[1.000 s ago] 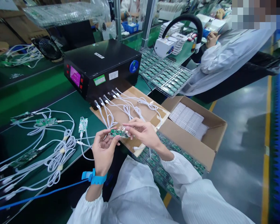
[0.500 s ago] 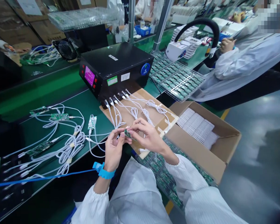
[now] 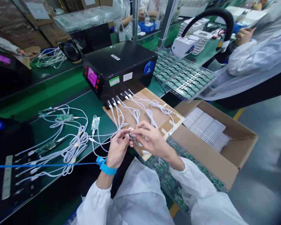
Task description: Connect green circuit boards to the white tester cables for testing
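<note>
Between my fingertips is a small green circuit board (image 3: 131,137), mostly covered by the fingers. My left hand (image 3: 118,147), with a blue wrist strap (image 3: 107,167) on its wrist, pinches the board from the left. My right hand (image 3: 152,140) is closed on its right side. Both hands are over the near edge of a cardboard sheet (image 3: 152,97), on which lie white cables (image 3: 136,115) plugged into a black test box (image 3: 121,61). Left of my hands, another circuit board (image 3: 95,122) rests on the green bench with a white cable attached.
A bundle of white cables (image 3: 76,147) with several boards lies on the left bench. Clear trays of boards (image 3: 187,75) stand at the back right. An open carton (image 3: 243,153) holds white pieces. More boards (image 3: 175,184) lie below my right arm. A co-worker's sleeve (image 3: 245,59) is at right.
The view has shifted a little, so the surroundings sit farther right in the picture. My hands stay together on the board, which has turned slightly between the fingers.
</note>
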`<action>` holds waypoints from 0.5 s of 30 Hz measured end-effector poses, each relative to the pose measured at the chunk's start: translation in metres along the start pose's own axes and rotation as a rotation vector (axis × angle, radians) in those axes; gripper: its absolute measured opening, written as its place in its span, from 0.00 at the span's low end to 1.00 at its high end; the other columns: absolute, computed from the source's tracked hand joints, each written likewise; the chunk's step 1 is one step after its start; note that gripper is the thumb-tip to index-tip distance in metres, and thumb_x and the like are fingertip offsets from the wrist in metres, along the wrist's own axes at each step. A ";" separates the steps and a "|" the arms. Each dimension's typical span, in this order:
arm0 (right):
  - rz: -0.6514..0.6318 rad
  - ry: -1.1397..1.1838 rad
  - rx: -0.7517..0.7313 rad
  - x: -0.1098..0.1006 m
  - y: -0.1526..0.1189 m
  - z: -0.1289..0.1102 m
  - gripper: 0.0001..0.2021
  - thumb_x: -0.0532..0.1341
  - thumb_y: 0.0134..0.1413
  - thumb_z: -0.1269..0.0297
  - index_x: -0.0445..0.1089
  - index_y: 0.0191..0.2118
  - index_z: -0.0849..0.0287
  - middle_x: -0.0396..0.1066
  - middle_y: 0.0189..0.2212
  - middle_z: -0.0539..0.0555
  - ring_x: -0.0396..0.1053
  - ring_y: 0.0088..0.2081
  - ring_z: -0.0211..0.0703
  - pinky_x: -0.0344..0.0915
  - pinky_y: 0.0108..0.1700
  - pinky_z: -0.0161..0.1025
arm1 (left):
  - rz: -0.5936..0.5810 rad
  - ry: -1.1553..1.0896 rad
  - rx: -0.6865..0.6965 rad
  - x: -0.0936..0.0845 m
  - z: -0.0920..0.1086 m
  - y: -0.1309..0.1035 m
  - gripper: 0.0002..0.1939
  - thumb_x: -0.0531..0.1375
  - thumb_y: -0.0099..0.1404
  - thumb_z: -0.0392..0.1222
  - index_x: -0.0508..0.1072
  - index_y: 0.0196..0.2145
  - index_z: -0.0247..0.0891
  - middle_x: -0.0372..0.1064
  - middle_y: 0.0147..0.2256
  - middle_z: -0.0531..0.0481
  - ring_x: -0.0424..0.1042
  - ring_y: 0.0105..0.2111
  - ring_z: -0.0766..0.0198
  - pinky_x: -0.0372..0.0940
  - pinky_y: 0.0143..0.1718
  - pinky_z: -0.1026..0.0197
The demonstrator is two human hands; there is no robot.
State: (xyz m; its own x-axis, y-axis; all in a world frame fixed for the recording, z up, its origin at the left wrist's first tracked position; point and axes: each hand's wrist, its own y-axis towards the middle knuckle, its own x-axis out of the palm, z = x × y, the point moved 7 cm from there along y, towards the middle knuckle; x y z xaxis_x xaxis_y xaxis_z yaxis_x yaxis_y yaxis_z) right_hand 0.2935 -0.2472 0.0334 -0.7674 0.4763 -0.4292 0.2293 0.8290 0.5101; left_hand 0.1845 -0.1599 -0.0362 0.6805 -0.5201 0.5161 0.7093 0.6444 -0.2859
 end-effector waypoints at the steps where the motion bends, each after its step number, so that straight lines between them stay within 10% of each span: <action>1: -0.001 -0.002 -0.004 0.000 0.000 0.000 0.08 0.57 0.73 0.67 0.75 0.48 0.56 0.68 0.43 0.56 0.72 0.37 0.39 0.75 0.40 0.39 | -0.003 0.007 -0.005 0.001 -0.001 0.001 0.26 0.79 0.52 0.54 0.78 0.41 0.36 0.73 0.31 0.53 0.70 0.23 0.72 0.71 0.28 0.68; 15: -0.209 -0.335 -0.265 -0.013 0.006 0.006 0.11 0.57 0.71 0.66 0.74 0.51 0.51 0.73 0.43 0.57 0.77 0.38 0.45 0.74 0.38 0.39 | 0.058 -0.075 0.071 0.010 -0.009 -0.007 0.39 0.77 0.48 0.63 0.75 0.47 0.32 0.75 0.31 0.48 0.77 0.27 0.62 0.74 0.37 0.56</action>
State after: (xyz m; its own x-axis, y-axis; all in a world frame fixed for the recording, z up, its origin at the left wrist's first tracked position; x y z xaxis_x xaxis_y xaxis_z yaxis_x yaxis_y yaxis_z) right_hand 0.3086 -0.2465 0.0380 -0.5358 0.4117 -0.7372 -0.1033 0.8346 0.5411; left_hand 0.1882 -0.1744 -0.0364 0.7027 -0.4392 0.5598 0.6525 0.7115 -0.2608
